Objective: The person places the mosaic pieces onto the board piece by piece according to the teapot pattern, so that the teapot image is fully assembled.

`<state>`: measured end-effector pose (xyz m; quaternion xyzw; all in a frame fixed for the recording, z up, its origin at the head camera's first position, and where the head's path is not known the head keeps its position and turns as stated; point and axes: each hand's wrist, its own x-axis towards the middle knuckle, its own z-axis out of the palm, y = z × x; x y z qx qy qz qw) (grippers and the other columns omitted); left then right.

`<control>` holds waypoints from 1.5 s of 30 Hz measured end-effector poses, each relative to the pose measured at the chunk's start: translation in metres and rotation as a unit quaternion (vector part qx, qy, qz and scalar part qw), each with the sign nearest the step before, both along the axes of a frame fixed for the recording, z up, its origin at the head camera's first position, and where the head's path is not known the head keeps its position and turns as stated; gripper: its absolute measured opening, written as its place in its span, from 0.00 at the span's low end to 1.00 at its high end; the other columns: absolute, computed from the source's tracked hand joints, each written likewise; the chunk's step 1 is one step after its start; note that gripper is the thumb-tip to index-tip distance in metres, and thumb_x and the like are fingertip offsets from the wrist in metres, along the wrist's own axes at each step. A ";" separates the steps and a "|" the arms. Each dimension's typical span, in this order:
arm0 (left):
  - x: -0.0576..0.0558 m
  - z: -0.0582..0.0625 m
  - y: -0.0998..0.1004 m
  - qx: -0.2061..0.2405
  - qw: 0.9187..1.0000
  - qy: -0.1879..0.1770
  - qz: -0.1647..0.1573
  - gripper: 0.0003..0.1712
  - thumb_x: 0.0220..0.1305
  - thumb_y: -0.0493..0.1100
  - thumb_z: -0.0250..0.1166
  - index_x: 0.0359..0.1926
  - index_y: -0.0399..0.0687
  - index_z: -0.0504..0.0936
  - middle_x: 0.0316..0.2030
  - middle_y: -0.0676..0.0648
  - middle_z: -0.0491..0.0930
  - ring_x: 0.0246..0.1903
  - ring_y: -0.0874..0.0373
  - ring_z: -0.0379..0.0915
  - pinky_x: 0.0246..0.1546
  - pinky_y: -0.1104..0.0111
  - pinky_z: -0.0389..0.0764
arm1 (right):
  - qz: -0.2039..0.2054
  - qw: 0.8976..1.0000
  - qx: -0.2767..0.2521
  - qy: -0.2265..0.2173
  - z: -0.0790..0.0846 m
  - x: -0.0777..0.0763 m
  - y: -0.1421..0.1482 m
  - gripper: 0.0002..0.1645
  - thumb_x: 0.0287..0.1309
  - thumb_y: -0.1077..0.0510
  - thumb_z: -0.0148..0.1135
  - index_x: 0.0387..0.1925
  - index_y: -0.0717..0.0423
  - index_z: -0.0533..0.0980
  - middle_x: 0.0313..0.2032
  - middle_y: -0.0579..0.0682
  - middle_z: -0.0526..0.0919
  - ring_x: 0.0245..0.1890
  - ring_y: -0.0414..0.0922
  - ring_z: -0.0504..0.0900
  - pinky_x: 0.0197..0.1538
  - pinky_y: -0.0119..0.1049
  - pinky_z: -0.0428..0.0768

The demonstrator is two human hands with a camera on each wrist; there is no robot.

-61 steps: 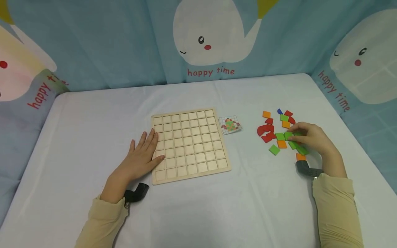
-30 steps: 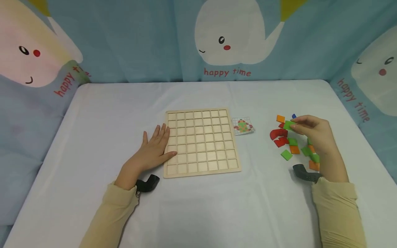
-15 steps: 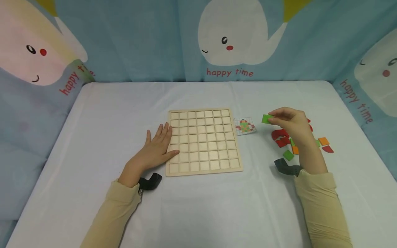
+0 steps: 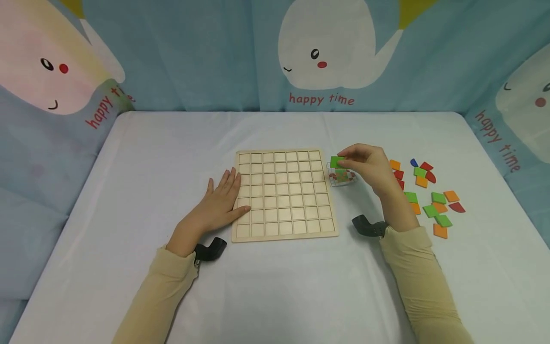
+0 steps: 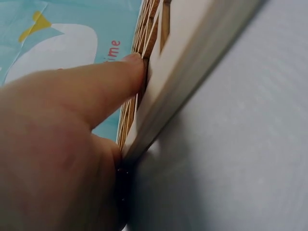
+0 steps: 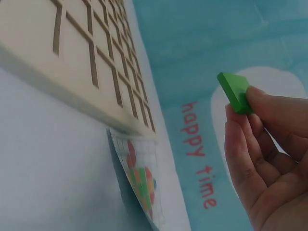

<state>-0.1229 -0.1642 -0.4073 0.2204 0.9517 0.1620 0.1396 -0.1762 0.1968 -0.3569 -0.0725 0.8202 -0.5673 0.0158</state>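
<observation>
A pale wooden grid board (image 4: pixel 283 195) with square recesses lies in the middle of the table. My left hand (image 4: pixel 212 205) rests on its left edge, fingers straight and thumb over the lower left squares; the left wrist view shows the thumb (image 5: pixel 110 84) on the frame. Between thumb and fingers my right hand (image 4: pixel 369 165) pinches a green square tile (image 4: pixel 336 162), held above the pattern card (image 4: pixel 343 177) just right of the board. In the right wrist view the green tile (image 6: pixel 235 91) is raised well off the table, and the card (image 6: pixel 139 183) curls up at one edge.
Loose tiles lie to the right, partly behind my right forearm: orange squares (image 4: pixel 440 231), green squares (image 4: pixel 444 220), red curved pieces (image 4: pixel 457 207) and a small blue piece (image 4: pixel 414 162). A blue printed curtain (image 4: pixel 193 57) borders the white table (image 4: pixel 283 286).
My right hand has picked a green tile from the pile and carried it left to above the card. The left hand stays on the board; the head view has shifted slightly.
</observation>
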 end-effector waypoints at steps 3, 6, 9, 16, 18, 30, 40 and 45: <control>0.001 0.002 0.002 0.004 1.000 0.002 -0.002 0.50 0.69 0.60 0.50 0.71 0.30 0.36 0.72 0.35 0.29 0.71 0.43 0.23 0.65 0.44 0.30 | 0.004 1.000 -0.001 -0.004 -0.002 -0.002 -0.008 0.10 0.54 0.65 0.67 0.39 0.66 0.80 0.33 0.44 0.82 0.32 0.39 0.80 0.38 0.30 0.77; 0.001 0.003 0.004 0.003 1.000 0.003 -0.002 0.50 0.69 0.60 0.50 0.71 0.30 0.37 0.71 0.34 0.29 0.71 0.43 0.24 0.66 0.45 0.32 | 0.010 1.000 0.001 -0.006 -0.003 -0.003 -0.016 0.11 0.54 0.65 0.67 0.39 0.67 0.80 0.33 0.44 0.83 0.32 0.38 0.80 0.38 0.29 0.77; 0.002 0.004 0.005 -0.001 1.000 0.004 -0.002 0.50 0.69 0.60 0.50 0.71 0.29 0.37 0.71 0.34 0.30 0.71 0.43 0.24 0.66 0.45 0.32 | 0.020 1.000 0.002 -0.013 -0.003 -0.004 -0.023 0.13 0.54 0.65 0.67 0.40 0.69 0.79 0.33 0.46 0.83 0.32 0.37 0.81 0.37 0.29 0.78; 0.002 0.005 0.007 -0.003 1.000 0.000 -0.002 0.49 0.70 0.59 0.49 0.71 0.29 0.37 0.71 0.34 0.29 0.71 0.43 0.23 0.65 0.44 0.30 | 0.025 0.999 0.011 -0.041 -0.004 -0.007 -0.041 0.12 0.54 0.62 0.68 0.40 0.65 0.80 0.33 0.46 0.82 0.28 0.39 0.77 0.26 0.31 0.72; 0.002 0.005 0.007 -0.001 1.000 0.000 -0.002 0.49 0.70 0.59 0.49 0.71 0.29 0.37 0.71 0.34 0.29 0.71 0.43 0.23 0.65 0.44 0.30 | 0.030 0.999 -0.005 -0.043 -0.005 -0.008 -0.047 0.11 0.54 0.64 0.67 0.39 0.66 0.80 0.34 0.48 0.82 0.29 0.40 0.77 0.28 0.31 0.74; 0.001 -0.001 0.005 0.001 1.000 0.004 -0.001 0.48 0.70 0.58 0.48 0.72 0.31 0.36 0.72 0.35 0.28 0.71 0.44 0.21 0.65 0.44 0.29 | 0.070 0.994 -0.056 -0.057 -0.014 -0.012 -0.083 0.11 0.52 0.66 0.68 0.38 0.67 0.79 0.34 0.48 0.79 0.33 0.42 0.77 0.40 0.32 0.77; 0.001 -0.001 0.003 0.009 1.000 0.009 0.002 0.44 0.72 0.56 0.47 0.72 0.33 0.38 0.72 0.36 0.30 0.71 0.44 0.23 0.65 0.44 0.30 | 0.081 0.991 -0.085 -0.072 -0.021 -0.014 -0.109 0.10 0.52 0.68 0.66 0.37 0.70 0.79 0.31 0.51 0.78 0.29 0.41 0.79 0.40 0.37 0.81; 0.002 -0.002 0.003 0.009 1.000 0.013 0.001 0.44 0.71 0.56 0.48 0.72 0.33 0.38 0.72 0.36 0.30 0.71 0.44 0.23 0.65 0.44 0.31 | 0.083 0.991 -0.075 -0.079 -0.025 -0.015 -0.118 0.09 0.53 0.69 0.66 0.37 0.70 0.79 0.29 0.52 0.79 0.27 0.41 0.78 0.39 0.40 0.81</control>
